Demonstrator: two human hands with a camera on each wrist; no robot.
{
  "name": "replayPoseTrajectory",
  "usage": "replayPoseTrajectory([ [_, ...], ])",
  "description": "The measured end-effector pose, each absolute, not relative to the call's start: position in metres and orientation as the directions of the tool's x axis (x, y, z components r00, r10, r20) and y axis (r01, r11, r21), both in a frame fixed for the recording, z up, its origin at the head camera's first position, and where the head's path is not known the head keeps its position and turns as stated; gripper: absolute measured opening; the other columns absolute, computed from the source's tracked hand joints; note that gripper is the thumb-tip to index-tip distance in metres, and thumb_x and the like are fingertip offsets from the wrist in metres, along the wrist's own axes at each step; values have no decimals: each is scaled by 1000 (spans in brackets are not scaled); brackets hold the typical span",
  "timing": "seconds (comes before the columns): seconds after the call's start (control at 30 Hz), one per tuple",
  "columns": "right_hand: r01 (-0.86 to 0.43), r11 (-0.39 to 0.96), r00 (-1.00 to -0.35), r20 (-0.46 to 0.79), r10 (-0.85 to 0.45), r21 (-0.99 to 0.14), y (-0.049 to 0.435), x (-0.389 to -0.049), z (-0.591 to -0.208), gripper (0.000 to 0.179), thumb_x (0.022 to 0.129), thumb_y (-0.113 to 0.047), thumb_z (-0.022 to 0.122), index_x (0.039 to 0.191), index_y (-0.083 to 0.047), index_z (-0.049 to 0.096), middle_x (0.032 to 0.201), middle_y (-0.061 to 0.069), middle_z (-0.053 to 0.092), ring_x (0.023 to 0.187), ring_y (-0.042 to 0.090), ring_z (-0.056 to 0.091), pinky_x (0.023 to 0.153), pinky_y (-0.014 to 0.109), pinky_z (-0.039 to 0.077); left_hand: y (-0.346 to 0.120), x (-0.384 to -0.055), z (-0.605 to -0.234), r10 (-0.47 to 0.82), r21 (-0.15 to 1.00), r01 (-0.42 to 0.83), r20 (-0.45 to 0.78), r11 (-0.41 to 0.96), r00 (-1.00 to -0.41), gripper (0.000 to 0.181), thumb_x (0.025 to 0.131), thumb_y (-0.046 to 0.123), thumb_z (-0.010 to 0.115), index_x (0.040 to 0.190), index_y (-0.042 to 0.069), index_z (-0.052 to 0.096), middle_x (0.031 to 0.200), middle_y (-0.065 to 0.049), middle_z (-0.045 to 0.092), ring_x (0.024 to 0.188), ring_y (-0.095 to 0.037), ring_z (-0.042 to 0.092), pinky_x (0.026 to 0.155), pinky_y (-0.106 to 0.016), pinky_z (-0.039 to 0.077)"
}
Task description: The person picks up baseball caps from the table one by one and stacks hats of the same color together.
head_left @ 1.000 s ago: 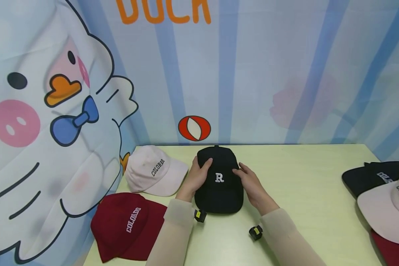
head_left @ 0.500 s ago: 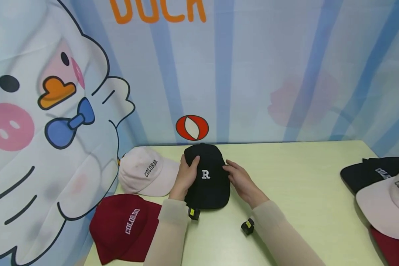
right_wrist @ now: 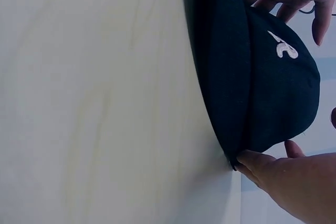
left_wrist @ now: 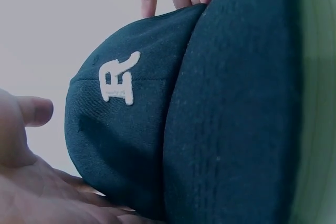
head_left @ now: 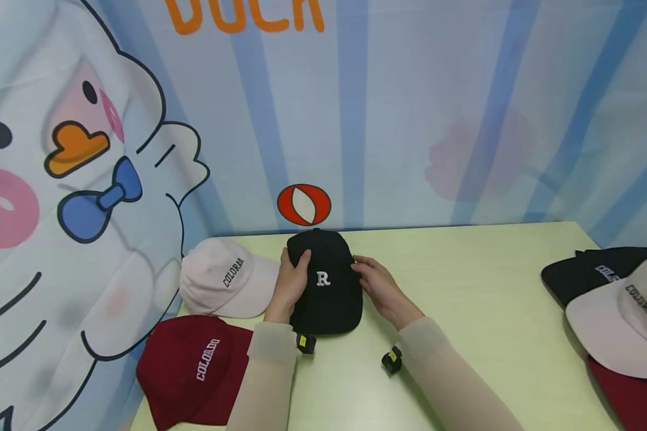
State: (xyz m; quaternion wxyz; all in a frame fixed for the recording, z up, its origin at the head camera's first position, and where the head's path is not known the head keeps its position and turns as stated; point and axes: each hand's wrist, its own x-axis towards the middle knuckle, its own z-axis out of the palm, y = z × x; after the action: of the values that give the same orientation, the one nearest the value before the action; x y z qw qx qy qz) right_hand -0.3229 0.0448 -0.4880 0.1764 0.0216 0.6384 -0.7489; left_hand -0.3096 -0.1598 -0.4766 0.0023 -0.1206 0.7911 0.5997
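Note:
A black baseball cap (head_left: 326,299) with a white R sits near the table's back edge, brim toward me. My left hand (head_left: 291,282) lies along its left side. In the left wrist view the fingers stretch beside the crown and the thumb (left_wrist: 38,111) stands off the cloth. My right hand (head_left: 385,290) touches the cap's right side with its fingertips, thumb apart from it. A pale pink cap (head_left: 210,278) lettered COLORAD is just left of the left hand. Nearer me, a dark red cap (head_left: 183,365) lies partly behind the left sleeve.
At the table's right end lie another black cap (head_left: 577,272), a pale cap (head_left: 598,335) and a dark red cap (head_left: 620,389), overlapping. A printed cloth backdrop (head_left: 410,108) stands along the table's back edge. Small black devices sit at both wrists.
Both hands and the black cap have shifted left, closer to the pale pink cap, mostly in the first half second. The head view has also turned slightly right.

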Motion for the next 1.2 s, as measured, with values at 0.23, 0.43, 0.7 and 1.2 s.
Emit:
replayPoseTrajectory([
  [0.23,279,-135,-943,-244,-225,-951,45,-323,-490,53,106,-19,52,154,-1,41,167,17,32,158,28,27,130,41,23,-160,-309,-475,-187,947,-219,-177,235,-966,88,106,53,46,167,11,-1,175,-15,5,162,-35,7,130,-57,9],
  [0.43,291,-199,-948,-255,-188,-936,48,-320,-490,52,105,-13,50,155,1,41,167,17,32,158,29,26,130,41,23,-160,-305,-470,-186,944,-240,-200,226,-962,90,105,54,48,167,12,0,175,-14,5,162,-35,8,130,-56,10],
  [0.7,284,-222,-957,-260,-128,-933,53,-306,-479,52,104,-11,51,154,0,42,167,17,33,158,29,29,129,43,24,-155,-295,-441,-150,967,-167,-139,193,-979,88,104,52,51,167,12,4,175,-10,10,161,-32,14,130,-56,12],
  [1.2,284,-104,-942,-257,-214,-953,46,-239,-466,40,105,-10,49,143,1,51,149,23,50,135,39,52,114,49,46,-170,-228,-402,-76,874,-54,-19,484,-997,85,105,50,52,167,12,8,173,-16,14,159,-38,19,127,-62,18],
])
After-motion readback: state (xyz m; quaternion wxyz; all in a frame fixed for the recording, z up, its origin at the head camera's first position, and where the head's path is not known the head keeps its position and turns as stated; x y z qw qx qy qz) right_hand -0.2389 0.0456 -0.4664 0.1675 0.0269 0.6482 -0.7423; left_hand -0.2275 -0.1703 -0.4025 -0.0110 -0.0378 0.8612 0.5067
